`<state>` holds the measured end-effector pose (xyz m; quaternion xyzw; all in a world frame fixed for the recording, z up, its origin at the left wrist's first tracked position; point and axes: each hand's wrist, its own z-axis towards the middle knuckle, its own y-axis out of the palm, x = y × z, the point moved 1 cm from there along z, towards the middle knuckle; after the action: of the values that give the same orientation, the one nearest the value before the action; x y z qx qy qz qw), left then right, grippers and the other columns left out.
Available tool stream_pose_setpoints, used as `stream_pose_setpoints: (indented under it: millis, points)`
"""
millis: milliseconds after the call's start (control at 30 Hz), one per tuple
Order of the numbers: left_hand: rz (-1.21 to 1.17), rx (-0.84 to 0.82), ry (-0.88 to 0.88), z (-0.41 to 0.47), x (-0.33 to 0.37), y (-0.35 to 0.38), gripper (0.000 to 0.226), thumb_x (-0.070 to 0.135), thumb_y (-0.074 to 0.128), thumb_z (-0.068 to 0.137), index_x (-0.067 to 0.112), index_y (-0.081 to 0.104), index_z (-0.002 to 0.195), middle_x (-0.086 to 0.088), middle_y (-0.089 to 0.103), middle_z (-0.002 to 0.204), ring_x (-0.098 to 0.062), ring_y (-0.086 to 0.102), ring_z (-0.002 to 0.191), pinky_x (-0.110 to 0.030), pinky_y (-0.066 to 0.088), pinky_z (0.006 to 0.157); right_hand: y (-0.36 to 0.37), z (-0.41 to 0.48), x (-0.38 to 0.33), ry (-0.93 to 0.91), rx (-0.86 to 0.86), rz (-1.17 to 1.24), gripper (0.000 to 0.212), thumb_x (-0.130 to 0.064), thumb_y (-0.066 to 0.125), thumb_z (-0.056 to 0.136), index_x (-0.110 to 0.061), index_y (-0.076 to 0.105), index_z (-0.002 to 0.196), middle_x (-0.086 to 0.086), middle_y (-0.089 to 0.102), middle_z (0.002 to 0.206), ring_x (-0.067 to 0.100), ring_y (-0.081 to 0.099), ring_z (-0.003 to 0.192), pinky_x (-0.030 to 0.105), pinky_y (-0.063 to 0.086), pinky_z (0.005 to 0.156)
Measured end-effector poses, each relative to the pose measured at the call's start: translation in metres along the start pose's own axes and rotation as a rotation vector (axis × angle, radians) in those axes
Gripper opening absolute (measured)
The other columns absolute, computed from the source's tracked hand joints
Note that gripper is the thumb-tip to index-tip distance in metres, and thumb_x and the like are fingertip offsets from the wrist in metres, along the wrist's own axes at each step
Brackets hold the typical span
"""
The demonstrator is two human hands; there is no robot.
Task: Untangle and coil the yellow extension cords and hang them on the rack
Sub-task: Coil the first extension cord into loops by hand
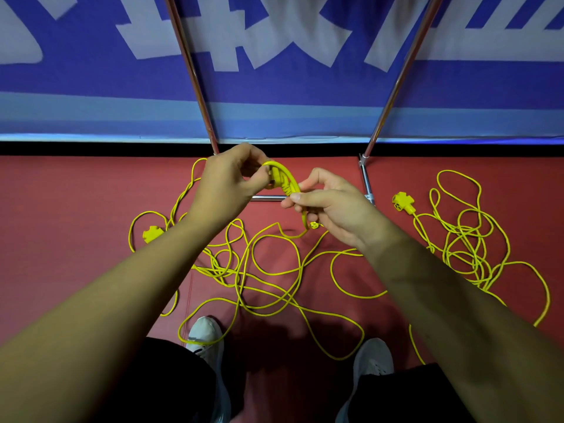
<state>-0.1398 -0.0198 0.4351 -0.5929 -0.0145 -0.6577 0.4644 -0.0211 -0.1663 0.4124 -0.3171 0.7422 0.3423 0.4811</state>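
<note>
In front of the rack [365, 178], our left hand [225, 184] and right hand [332, 206] each pinch the yellow cord [287, 174], which bends between them.

Indoor hall or staged recording space, not a home. A red floor covering [91, 193] spans the whole near area, with a seam at near left. A wide blue banner [274, 87] with big white characters runs across the far side, a black strip [91, 148] at its base. A bare chrome-tube rack [365, 178] stands by the banner. Yellow extension cords [403, 202] sprawl on the floor. The exact venue type is unclear.
</note>
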Motion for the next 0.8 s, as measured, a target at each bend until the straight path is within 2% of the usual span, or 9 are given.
stream_pose_setpoints:
  millis: [67,167,267,333,367,433,500,667,800]
  points:
    - [-0.085,-0.039,-0.049,0.001,-0.001,0.001,0.005,0.002,0.064,0.088,0.006,0.066,0.092,-0.006,0.072,0.08,0.001,0.061,0.059,-0.01,0.041,0.052,-0.001,0.0,0.002,0.012,-0.001,-0.005,0.026,0.008,0.059,0.088,-0.013,0.045,0.085,0.025,0.072,0.087,0.019,0.055,0.066,0.03,0.027,0.054]
    - [-0.161,-0.092,-0.09,0.003,-0.008,0.001,0.012,-0.002,0.064,0.089,0.01,0.064,0.091,-0.01,0.071,0.083,-0.011,0.066,0.068,-0.012,0.045,0.054,0.0,0.002,0.005,0.002,0.012,-0.027,0.02,0.003,0.06,0.09,-0.012,0.047,0.087,0.026,0.072,0.089,0.018,0.057,0.065,0.026,0.031,0.052]
    - [-0.364,-0.158,-0.133,0.007,-0.015,-0.002,0.022,-0.005,0.065,0.087,0.014,0.062,0.098,-0.013,0.068,0.093,-0.014,0.066,0.084,-0.022,0.054,0.075,0.002,0.004,0.005,-0.064,0.055,-0.071,0.011,-0.011,0.061,0.095,-0.012,0.051,0.091,0.038,0.066,0.094,0.01,0.059,0.06,0.023,0.031,0.051]
    - [-0.428,-0.169,-0.166,0.007,-0.017,-0.002,0.023,-0.003,0.067,0.087,0.012,0.063,0.104,-0.012,0.071,0.097,-0.014,0.068,0.089,-0.025,0.055,0.083,0.001,0.005,0.003,-0.137,0.077,-0.084,0.008,-0.007,0.059,0.096,-0.01,0.052,0.092,0.046,0.058,0.091,0.008,0.064,0.063,0.017,0.034,0.05]
    - [-0.408,-0.174,-0.167,0.007,-0.017,-0.001,0.02,-0.003,0.066,0.088,0.009,0.065,0.105,-0.01,0.072,0.094,-0.013,0.07,0.086,-0.024,0.055,0.081,-0.001,0.005,0.003,-0.158,0.08,-0.085,0.009,-0.005,0.058,0.096,-0.01,0.053,0.092,0.041,0.059,0.081,0.013,0.066,0.068,0.014,0.034,0.049]
    - [-0.321,-0.179,-0.137,0.006,-0.014,-0.001,0.013,-0.003,0.063,0.092,0.003,0.068,0.103,-0.008,0.073,0.087,-0.011,0.07,0.08,-0.022,0.053,0.079,-0.003,0.006,0.002,-0.161,0.064,-0.076,0.012,-0.001,0.059,0.094,-0.011,0.053,0.09,0.013,0.062,0.064,0.027,0.064,0.083,0.018,0.029,0.048]
    - [-0.291,-0.184,-0.113,0.005,-0.013,-0.002,0.012,-0.001,0.062,0.092,0.003,0.069,0.102,-0.009,0.073,0.085,-0.011,0.069,0.078,-0.022,0.053,0.079,-0.005,0.008,0.001,-0.149,0.035,-0.074,0.012,-0.001,0.058,0.093,-0.011,0.053,0.089,-0.001,0.064,0.06,0.031,0.059,0.089,0.021,0.028,0.049]
    - [-0.422,-0.185,-0.17,0.007,-0.016,-0.004,0.014,-0.001,0.057,0.096,0.007,0.068,0.099,-0.002,0.069,0.074,-0.012,0.063,0.068,-0.022,0.051,0.07,0.0,0.007,0.003,-0.11,-0.002,-0.084,0.014,0.003,0.056,0.093,-0.009,0.052,0.086,0.005,0.067,0.064,0.015,0.056,0.062,0.023,0.032,0.052]
    - [-0.669,-0.21,-0.317,0.007,-0.013,0.001,0.021,-0.006,0.047,0.098,0.005,0.062,0.108,-0.001,0.062,0.065,-0.017,0.058,0.061,-0.02,0.048,0.061,-0.004,0.012,0.005,-0.15,0.057,-0.092,0.018,0.006,0.06,0.089,-0.01,0.053,0.086,0.019,0.067,0.086,0.008,0.055,0.06,0.021,0.032,0.054]
